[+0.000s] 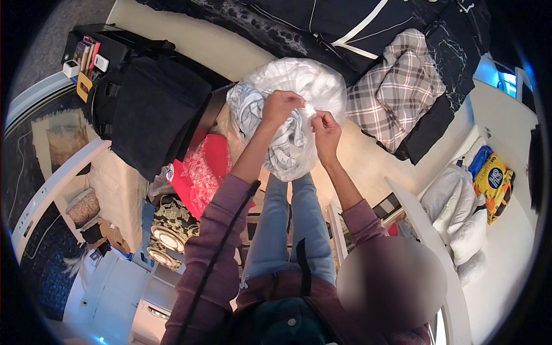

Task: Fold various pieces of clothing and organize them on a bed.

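A translucent white plastic bag (302, 75) bulges in front of my legs. Through its thin film I see bundled white fabric with thin grey lines (282, 148). A twisted or knotted end of plastic (308, 110) sits near the middle of the bag's upper side. My left hand (282, 107) pinches that end from the left, fingertips together. From the right, my right hand (326, 131) grips the plastic between thumb and curled fingers. Whether the knot is fully tied cannot be made out.
A black backpack (151, 108) stands on dark furniture at left, near several books (88, 54). Beneath lies a red patterned bag (202, 170). At right, a grey plaid cloth (399, 90) rests by the dark bedding (345, 26). White pillows (453, 202) and a yellow bag (495, 183) fill a shelf.
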`<state>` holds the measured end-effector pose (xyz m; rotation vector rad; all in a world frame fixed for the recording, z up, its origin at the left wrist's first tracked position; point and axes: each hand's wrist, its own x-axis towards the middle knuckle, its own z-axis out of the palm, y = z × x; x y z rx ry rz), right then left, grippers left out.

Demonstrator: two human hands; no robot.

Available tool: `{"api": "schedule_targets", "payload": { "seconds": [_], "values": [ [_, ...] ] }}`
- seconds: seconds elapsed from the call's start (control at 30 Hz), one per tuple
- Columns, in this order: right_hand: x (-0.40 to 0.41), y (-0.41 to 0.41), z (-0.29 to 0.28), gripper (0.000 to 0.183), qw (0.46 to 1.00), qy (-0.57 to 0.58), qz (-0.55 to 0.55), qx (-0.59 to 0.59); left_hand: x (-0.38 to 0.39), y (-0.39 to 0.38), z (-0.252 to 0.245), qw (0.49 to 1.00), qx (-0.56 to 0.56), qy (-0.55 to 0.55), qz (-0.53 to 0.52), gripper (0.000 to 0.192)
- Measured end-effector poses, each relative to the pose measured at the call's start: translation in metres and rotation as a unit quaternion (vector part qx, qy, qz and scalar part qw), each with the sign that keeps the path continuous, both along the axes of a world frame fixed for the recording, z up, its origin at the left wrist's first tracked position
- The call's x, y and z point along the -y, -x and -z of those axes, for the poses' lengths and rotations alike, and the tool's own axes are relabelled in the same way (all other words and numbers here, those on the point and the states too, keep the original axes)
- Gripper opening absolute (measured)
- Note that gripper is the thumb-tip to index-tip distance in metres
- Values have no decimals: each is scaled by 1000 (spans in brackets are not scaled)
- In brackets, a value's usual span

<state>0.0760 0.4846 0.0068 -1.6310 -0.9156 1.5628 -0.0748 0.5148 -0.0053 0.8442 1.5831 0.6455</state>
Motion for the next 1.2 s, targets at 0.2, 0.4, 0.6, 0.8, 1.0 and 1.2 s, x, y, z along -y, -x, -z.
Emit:
{"api": "schedule_targets", "payload": {
  "seconds": [0.2, 0.4, 0.6, 0.8, 1.0, 1.2],
  "values": [
    [-6, -10, -6, 13, 974, -146, -125, 116, 10, 0, -8, 999, 40, 30, 21, 15],
    [-26, -24, -6, 13, 998, -57, 3, 20, 9, -18, -38, 971, -206, -104, 58, 6],
    [-61, -25, -22, 10, 945, -97, -297, 91, 19, -17, -41, 923, -288, -235, 96, 7],
    [-56, -23, -12, 10, 905, -189, -332, 186, 16, -26, -43, 962, -217, -157, 57, 10],
    [-44, -24, -12, 8, 975, -23, -193, 112, 23, -22, -44, 973, -207, -76, 71, 14],
    [-38, -16, -18, 6, 927, -211, -245, 190, 17, -29, -45, 961, -253, -82, 81, 13]
  ]
}}
